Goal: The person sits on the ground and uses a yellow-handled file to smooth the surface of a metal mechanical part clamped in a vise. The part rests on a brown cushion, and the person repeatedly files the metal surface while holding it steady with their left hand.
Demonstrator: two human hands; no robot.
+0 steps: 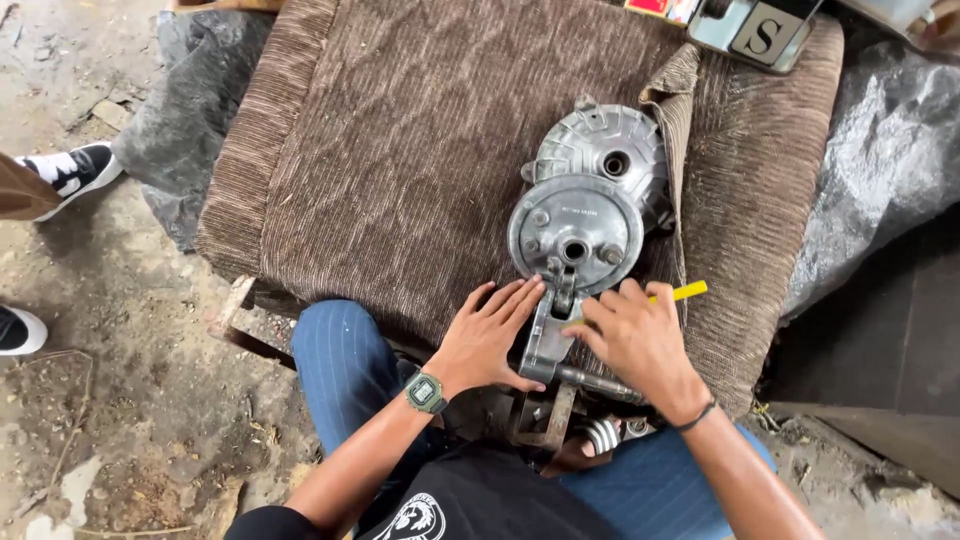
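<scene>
Both hands rest at the near edge of the brown ribbed cushion (400, 150): my left hand (490, 335) lies flat, fingers spread, pressing the grey metal arm (545, 340) that hangs from the round brake plate (573, 235), while my right hand (635, 335) is closed around a yellow-handled tool (690, 291), only its tip showing. Behind the plate, touching it, sits a finned drum hub (610, 150) near the cushion's right side, beside a folded seam. As I see it, the soft cushion could let the plate rock or slide off the near edge onto my knee if I press unevenly, and the tool could slip toward my left fingers.
</scene>
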